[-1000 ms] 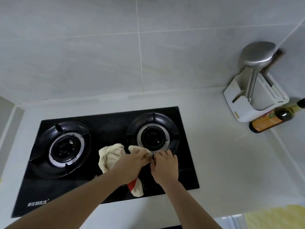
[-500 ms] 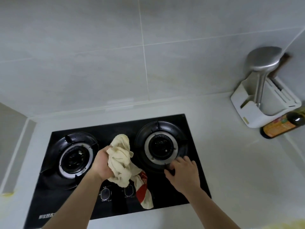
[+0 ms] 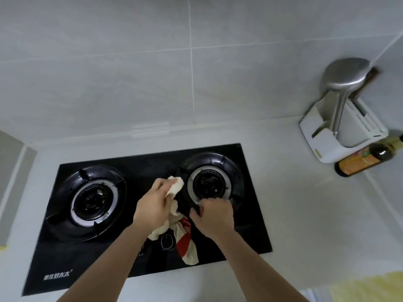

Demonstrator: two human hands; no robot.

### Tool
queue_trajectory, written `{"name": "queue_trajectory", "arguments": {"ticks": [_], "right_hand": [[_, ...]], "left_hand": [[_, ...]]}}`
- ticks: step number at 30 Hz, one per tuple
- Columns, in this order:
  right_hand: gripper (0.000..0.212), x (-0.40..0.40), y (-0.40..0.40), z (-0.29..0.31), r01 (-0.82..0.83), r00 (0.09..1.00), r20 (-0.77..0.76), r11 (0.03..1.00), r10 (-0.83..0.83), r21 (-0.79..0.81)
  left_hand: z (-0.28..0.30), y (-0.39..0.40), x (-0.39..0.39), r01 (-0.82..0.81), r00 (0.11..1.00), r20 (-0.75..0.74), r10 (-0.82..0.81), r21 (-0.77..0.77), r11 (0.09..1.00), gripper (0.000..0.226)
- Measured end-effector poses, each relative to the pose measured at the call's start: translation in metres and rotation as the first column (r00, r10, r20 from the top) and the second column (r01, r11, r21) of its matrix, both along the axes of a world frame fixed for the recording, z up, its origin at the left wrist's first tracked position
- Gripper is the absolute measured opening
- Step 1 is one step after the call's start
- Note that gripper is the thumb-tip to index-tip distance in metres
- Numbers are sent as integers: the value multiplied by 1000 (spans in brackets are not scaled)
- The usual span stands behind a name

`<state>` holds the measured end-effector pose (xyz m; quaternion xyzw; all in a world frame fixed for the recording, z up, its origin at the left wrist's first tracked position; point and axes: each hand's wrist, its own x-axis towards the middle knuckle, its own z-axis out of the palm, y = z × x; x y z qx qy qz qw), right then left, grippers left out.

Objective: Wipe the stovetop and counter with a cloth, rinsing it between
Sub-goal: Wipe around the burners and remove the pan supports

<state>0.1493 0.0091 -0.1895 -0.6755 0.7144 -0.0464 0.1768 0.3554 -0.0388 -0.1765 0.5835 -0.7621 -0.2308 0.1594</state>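
The black glass stovetop [image 3: 152,166] has a left burner [image 3: 91,201] and a right burner [image 3: 209,184]. My left hand [image 3: 154,205] grips a cream cloth [image 3: 175,186] bunched between the two burners, just left of the right burner's ring. The cloth's tail, with a red patch, hangs over the control knobs. My right hand [image 3: 214,216] sits on the front-left edge of the right burner ring, its fingers curled over the rim. The pale counter [image 3: 305,214] surrounds the stove.
At the back right stands a white utensil holder [image 3: 327,147] with a steel ladle [image 3: 346,75] in it, and a dark sauce bottle [image 3: 362,163] lies beside it. Grey tiled wall runs behind the stove. A yellow patch [image 3: 366,288] shows at the lower right corner.
My left hand carried the cloth right, up against the right burner's ring. My right hand's fingers curled onto the ring's front edge. The camera view shifted slightly.
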Motion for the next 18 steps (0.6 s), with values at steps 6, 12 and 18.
{"name": "queue_trajectory", "arguments": {"ticks": [6,12,18], "right_hand": [[32,12,12,-6,15,1000,-11,997,-14,76],[38,6,16,-8,-17,1000,-19,995,19,97],[34,3,19,-7,-22,1000,-16,993,24,120]], "left_hand": [[-36,21,-30,478,787,413,-458,59,876,65],[-14,-42,-24,423,562,768,-306,51,905,80],[-9,-2,-61,535,464,713,-525,246,808,51]]}}
